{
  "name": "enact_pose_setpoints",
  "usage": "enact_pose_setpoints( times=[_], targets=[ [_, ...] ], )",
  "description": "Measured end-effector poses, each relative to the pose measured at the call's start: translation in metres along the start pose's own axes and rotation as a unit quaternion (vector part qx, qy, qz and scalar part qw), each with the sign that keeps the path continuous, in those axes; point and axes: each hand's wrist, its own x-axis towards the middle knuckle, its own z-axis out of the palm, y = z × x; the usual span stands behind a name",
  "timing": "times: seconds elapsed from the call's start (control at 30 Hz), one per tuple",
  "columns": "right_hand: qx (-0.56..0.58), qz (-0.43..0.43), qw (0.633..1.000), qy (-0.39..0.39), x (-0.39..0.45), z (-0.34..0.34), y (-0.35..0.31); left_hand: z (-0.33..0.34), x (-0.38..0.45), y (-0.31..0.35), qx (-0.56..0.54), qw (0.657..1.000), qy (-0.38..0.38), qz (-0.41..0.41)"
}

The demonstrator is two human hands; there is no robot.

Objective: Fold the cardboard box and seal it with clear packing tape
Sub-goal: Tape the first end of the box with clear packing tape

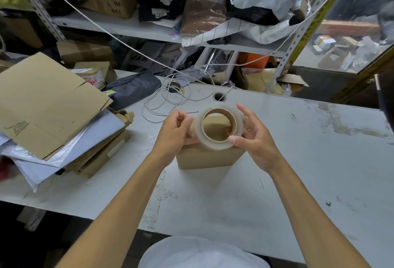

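A small folded cardboard box (204,158) stands on the white table (298,161) in the middle of the head view. Just above it I hold a roll of clear packing tape (213,143) with a brown cardboard core. My right hand (254,140) holds the roll from the right, thumb on its near rim and fingers behind. My left hand (174,134) is curled against the roll's left side, thumb and fingers pinching at its outer surface. The box's top is hidden behind the roll and my hands.
A pile of flattened cardboard (49,101) and white mailer bags (42,157) lies at the table's left. A loose white cable (168,97) coils behind the roll near a cable hole (218,96). Cluttered metal shelves with boxes and plastic bags rise behind the table.
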Motion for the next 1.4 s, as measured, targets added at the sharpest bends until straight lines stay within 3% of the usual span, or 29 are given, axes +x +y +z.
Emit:
enact_pose_setpoints(
  times=[0.33, 0.47, 0.7, 1.0, 1.13, 1.2, 1.3, 1.4],
  targets=[
    [0.146, -0.025, 0.988, -0.04, 0.008, 0.004, -0.004, -0.017, 0.002, 0.016, -0.082, 0.991, -0.08, -0.069],
    [0.146, -0.028, 0.987, -0.067, 0.013, 0.003, -0.008, -0.022, -0.002, 0.022, -0.125, 0.983, -0.108, -0.079],
    [0.189, -0.019, 0.974, -0.122, 0.02, 0.002, 0.0, -0.018, -0.004, 0.022, -0.121, 0.986, -0.058, -0.103],
    [0.069, -0.002, 0.996, -0.049, 0.031, 0.016, 0.001, -0.012, -0.004, 0.007, -0.146, 0.985, 0.004, -0.096],
    [-0.085, -0.019, 0.995, -0.046, 0.037, 0.021, -0.004, -0.011, -0.005, 0.005, -0.149, 0.984, 0.023, -0.09],
    [-0.129, -0.029, 0.988, -0.079, 0.039, 0.017, -0.006, -0.01, -0.004, 0.004, -0.153, 0.983, 0.033, -0.092],
    [-0.071, 0.02, 0.988, -0.134, 0.037, 0.009, -0.007, -0.007, -0.004, 0.005, -0.152, 0.983, 0.046, -0.089],
    [-0.047, 0.034, 0.992, -0.11, 0.038, 0.01, 0.001, -0.003, -0.004, 0.006, -0.144, 0.985, 0.055, -0.082]
  ],
)
